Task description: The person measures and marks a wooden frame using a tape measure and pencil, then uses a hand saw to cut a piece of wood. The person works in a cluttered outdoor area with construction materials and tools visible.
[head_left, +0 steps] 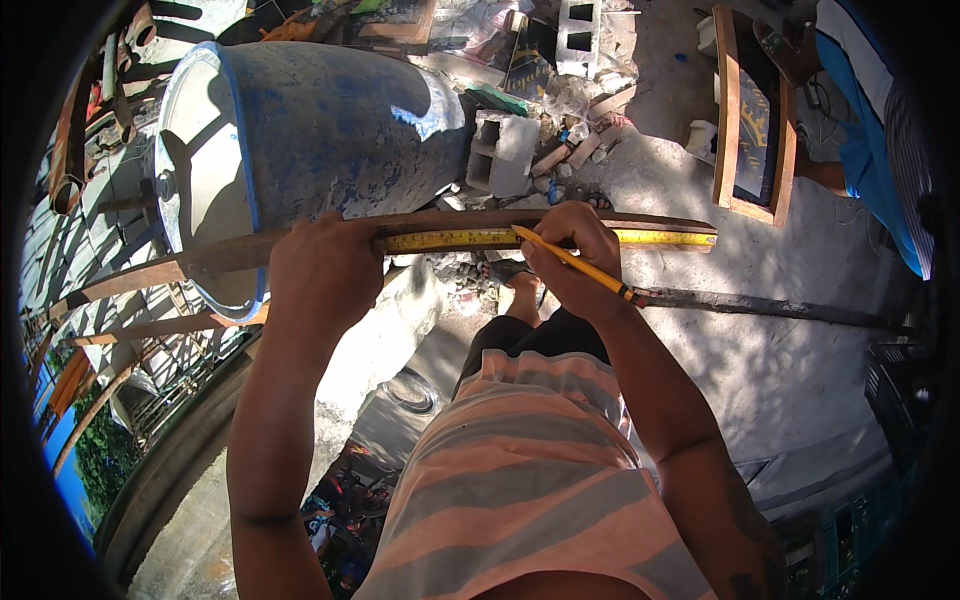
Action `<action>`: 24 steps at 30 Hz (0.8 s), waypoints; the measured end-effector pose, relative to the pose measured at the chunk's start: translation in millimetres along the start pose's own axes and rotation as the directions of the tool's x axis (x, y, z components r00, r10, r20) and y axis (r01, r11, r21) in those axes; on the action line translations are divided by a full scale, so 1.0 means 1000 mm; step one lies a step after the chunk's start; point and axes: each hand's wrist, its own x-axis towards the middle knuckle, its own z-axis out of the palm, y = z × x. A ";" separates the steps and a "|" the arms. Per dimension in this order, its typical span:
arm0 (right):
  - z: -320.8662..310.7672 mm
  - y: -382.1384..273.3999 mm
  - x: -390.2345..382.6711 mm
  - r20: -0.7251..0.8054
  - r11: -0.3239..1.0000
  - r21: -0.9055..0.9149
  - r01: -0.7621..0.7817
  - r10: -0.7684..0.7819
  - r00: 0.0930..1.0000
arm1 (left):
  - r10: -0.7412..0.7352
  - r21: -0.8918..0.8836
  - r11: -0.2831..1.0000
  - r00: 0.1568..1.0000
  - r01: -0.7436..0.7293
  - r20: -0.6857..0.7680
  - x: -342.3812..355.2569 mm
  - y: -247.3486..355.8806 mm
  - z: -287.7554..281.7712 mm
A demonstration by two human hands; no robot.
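Observation:
A long brown wooden strip runs from left to right in front of me, with the yellow blade of a tape measure stretched along its near edge. My left hand is closed around the strip and the tape; its fingertips are mostly hidden. In my closed right hand is a yellow pencil, its tip touching or very near the tape's edge, just right of the strip's middle. The tape's far end reaches almost to the strip's right end. The tape's case does not show.
A worn blue drum lies on its side beyond the strip. Grey concrete blocks and rubble are beside it. A wooden frame stands at far right by a person in blue clothing. More wooden pieces lie left.

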 end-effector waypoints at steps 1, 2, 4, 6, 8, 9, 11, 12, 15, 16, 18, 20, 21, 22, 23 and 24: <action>0.000 -0.001 0.000 0.003 1.000 -0.005 0.005 -0.005 1.000 | 0.002 -0.001 1.000 1.000 -0.002 -0.002 0.000 0.000 0.000; 0.000 -0.001 0.001 0.004 1.000 -0.011 0.015 -0.015 1.000 | -0.001 -0.003 1.000 1.000 0.001 -0.001 0.000 0.000 0.000; 0.000 -0.002 0.003 0.007 0.999 -0.021 0.035 -0.035 0.999 | -0.006 -0.008 1.000 1.000 0.006 -0.001 -0.001 0.000 0.000; 0.001 -0.003 0.002 0.001 1.000 -0.013 0.016 -0.016 1.000 | -0.003 -0.003 1.000 1.000 0.003 0.001 0.000 0.000 0.000; 0.002 -0.003 0.002 -0.005 1.000 -0.006 0.004 -0.004 1.000 | -0.001 -0.001 1.000 1.000 0.001 0.003 0.000 0.000 0.000; 0.002 -0.003 0.002 -0.009 1.000 -0.003 0.002 -0.002 1.000 | -0.001 -0.001 1.000 1.000 0.001 0.003 0.000 0.000 0.000; 0.002 -0.003 0.002 -0.010 1.000 -0.001 -0.002 0.002 1.000 | -0.003 0.002 1.000 1.000 0.003 0.007 0.000 0.000 0.000; 0.002 -0.003 0.002 -0.007 1.000 -0.003 -0.003 0.003 1.000 | -0.006 0.004 1.000 1.000 0.006 0.011 0.000 0.000 -0.001; 0.001 -0.004 0.003 -0.003 1.000 -0.010 0.002 -0.002 1.000 | -0.003 0.009 1.000 1.000 0.002 0.011 0.000 0.000 0.000; 0.001 -0.004 0.003 -0.003 1.000 -0.013 0.006 -0.006 1.000 | 0.000 0.010 1.000 1.000 0.000 0.010 0.001 0.000 0.000; 0.001 -0.004 0.003 -0.006 1.000 -0.013 -0.002 0.002 1.000 | -0.003 0.011 1.000 1.000 0.003 0.017 0.001 0.000 -0.001; 0.001 -0.004 0.003 -0.006 1.000 -0.018 -0.005 0.004 1.000 | -0.004 0.011 1.000 1.000 0.004 0.019 0.001 0.000 -0.001; 0.002 -0.003 0.002 -0.003 1.000 -0.021 -0.003 0.003 1.000 | -0.004 0.011 1.000 1.000 0.004 0.018 0.001 0.000 0.000; 0.002 -0.003 0.002 -0.001 1.000 -0.025 -0.002 0.002 1.000 | -0.004 0.010 1.000 1.000 0.004 0.017 0.001 0.000 0.000; 0.002 -0.003 0.002 -0.004 1.000 -0.025 -0.001 0.001 1.000 | -0.003 0.009 1.000 1.000 0.003 0.016 0.001 0.000 0.000; 0.002 -0.003 0.002 -0.006 1.000 -0.024 0.000 0.000 1.000 | -0.002 0.007 1.000 1.000 0.002 0.014 0.001 0.000 -0.001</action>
